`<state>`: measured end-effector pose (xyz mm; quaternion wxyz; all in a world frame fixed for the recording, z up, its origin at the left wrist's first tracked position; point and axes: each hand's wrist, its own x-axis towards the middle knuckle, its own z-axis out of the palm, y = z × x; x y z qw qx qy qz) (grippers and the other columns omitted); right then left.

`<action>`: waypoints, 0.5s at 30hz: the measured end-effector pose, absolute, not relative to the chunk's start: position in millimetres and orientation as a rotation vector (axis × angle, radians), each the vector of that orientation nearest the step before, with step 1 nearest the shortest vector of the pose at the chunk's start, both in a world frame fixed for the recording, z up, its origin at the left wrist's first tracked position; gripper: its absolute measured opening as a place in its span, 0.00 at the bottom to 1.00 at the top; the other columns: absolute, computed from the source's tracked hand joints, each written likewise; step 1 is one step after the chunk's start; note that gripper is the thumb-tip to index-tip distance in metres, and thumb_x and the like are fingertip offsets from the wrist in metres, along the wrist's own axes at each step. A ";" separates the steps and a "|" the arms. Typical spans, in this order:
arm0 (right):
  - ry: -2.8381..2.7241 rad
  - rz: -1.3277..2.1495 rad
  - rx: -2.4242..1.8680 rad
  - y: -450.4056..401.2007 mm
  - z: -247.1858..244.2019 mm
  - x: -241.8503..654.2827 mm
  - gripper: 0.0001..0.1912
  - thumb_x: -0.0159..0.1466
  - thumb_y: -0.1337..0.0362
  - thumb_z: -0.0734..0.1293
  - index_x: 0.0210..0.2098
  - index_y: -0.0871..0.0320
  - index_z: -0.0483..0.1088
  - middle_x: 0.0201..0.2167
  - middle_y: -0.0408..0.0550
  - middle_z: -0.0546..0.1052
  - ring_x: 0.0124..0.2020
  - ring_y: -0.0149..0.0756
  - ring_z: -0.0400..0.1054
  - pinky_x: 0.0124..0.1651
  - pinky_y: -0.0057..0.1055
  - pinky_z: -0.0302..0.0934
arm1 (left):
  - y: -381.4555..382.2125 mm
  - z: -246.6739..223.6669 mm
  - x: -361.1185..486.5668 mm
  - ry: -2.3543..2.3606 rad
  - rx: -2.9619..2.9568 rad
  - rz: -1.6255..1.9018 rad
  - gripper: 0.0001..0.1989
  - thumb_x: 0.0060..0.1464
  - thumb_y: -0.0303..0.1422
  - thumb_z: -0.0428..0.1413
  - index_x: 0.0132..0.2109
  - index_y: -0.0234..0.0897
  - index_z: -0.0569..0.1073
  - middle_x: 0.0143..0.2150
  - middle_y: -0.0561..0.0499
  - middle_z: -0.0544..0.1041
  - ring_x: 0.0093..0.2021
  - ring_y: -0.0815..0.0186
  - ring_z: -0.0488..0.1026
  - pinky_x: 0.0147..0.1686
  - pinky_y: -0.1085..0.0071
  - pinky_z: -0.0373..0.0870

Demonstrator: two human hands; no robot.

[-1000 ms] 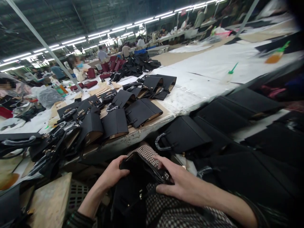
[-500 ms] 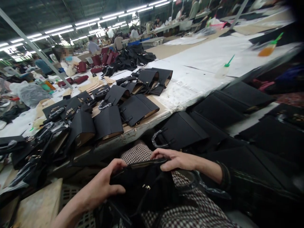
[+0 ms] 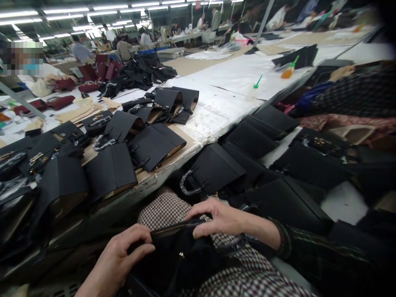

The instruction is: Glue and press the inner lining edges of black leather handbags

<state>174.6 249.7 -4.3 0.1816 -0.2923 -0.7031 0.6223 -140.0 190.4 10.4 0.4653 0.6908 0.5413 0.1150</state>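
Observation:
A black bag (image 3: 173, 260) with a small gold-coloured fitting lies on my lap, over brown-and-white checked cloth. My left hand (image 3: 131, 247) pinches the left end of its upper edge between thumb and fingers. At the right end of that edge, my right hand (image 3: 213, 218) grips the rim, with the thumb on the near side and the fingers beyond. The bag's lower part is dark and hard to make out. Just past my right hand rests another black handbag (image 3: 216, 165) with a plastic-wrapped handle.
Black handbags (image 3: 157, 144) crowd the near edge of the white-topped table (image 3: 222, 103); more lie to the right. Maroon pieces (image 3: 99, 70) and a black heap sit farther back. Two green-tipped bottles (image 3: 288, 71) stand on the table. A masked person (image 3: 40, 78) is at the left.
The view has swung to the right, so the table and bags appear farther left. My left thumb has closed onto the bag's edge. My right hand keeps its hold.

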 end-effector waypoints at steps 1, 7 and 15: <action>-1.982 1.747 -0.838 248.9 -2.7 173.9 0.19 0.60 0.54 0.72 0.46 0.58 0.77 0.41 0.46 0.79 0.42 0.37 0.72 0.46 0.29 0.64 | 190.6 10.1 -138.5 1.360 1.690 0.279 0.13 0.60 0.43 0.55 0.33 0.40 0.71 0.39 0.52 0.75 0.41 0.64 0.71 0.43 0.73 0.64; -1.837 1.774 -1.044 240.4 -5.5 170.2 0.14 0.61 0.56 0.71 0.42 0.56 0.79 0.38 0.44 0.79 0.40 0.37 0.72 0.43 0.28 0.65 | 186.7 8.7 -130.4 1.580 1.524 0.345 0.15 0.56 0.45 0.57 0.30 0.39 0.73 0.49 0.49 0.76 0.52 0.55 0.71 0.53 0.65 0.61; -1.730 1.785 -1.123 236.8 -11.2 168.9 0.16 0.57 0.57 0.74 0.43 0.55 0.77 0.37 0.42 0.79 0.38 0.36 0.71 0.42 0.28 0.64 | 181.0 13.7 -132.5 1.447 1.499 0.447 0.11 0.51 0.40 0.61 0.26 0.39 0.77 0.58 0.45 0.72 0.56 0.51 0.68 0.60 0.56 0.60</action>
